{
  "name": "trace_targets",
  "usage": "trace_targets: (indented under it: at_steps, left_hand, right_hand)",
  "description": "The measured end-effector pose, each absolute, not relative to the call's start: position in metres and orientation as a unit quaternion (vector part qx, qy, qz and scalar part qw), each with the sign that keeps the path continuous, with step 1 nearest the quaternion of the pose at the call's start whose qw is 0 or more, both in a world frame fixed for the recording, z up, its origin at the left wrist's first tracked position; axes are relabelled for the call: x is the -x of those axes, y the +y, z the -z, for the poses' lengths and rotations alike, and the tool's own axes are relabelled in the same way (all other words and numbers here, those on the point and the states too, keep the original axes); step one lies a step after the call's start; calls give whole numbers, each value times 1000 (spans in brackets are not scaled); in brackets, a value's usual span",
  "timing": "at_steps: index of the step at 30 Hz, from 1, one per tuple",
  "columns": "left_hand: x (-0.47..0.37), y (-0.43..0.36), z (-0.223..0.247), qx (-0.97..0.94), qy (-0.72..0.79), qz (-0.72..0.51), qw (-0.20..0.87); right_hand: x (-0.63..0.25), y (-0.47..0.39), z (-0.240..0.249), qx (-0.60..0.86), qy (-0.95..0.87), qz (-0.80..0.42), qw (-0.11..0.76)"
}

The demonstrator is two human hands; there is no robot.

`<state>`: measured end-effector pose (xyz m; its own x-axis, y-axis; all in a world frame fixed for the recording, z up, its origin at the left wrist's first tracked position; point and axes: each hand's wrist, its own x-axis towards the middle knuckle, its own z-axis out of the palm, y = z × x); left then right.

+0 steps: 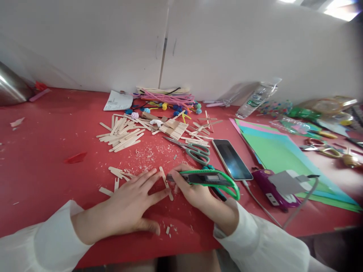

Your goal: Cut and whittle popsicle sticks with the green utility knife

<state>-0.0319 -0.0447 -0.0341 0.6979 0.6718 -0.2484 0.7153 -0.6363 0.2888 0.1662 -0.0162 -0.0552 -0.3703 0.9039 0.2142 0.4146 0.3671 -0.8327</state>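
Observation:
My right hand [194, 190] is closed around a green-edged utility knife [211, 177], its tip end at a wooden craft stick [163, 174] lying on the red table. The blade itself is too small to make out. My left hand [136, 200] lies flat with fingers spread, the fingertips against the same stick from the left. Beside and partly under the left hand are a few more craft sticks [116, 173], one with a notched end [116, 185]. Wood shavings [147, 156] are scattered around both hands.
Behind the hands lie a heap of craft sticks [121, 132], grey-green scissors [197, 152] and pipe cleaners [170, 97]. A phone [232, 159] with a cable, a purple power strip [273, 189] and coloured paper [283, 151] sit on the right. A plastic bottle [255, 100] leans near the wall.

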Motion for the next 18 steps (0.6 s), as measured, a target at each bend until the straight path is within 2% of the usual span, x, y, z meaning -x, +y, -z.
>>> trace_targets:
  at_steps: [4,12,18]
  left_hand:
    - [33,-44,34,-904,383,61,180]
    - [33,-44,32,-906,376,41,191]
    - [33,-45,35,-910,372,39,179]
  right_hand:
    - [-163,-19,57,444,-763,-344,319]
    - [-165,-27,56,397,-846,-227,275]
    - [-164,-30,48,438,-812,-258,287]
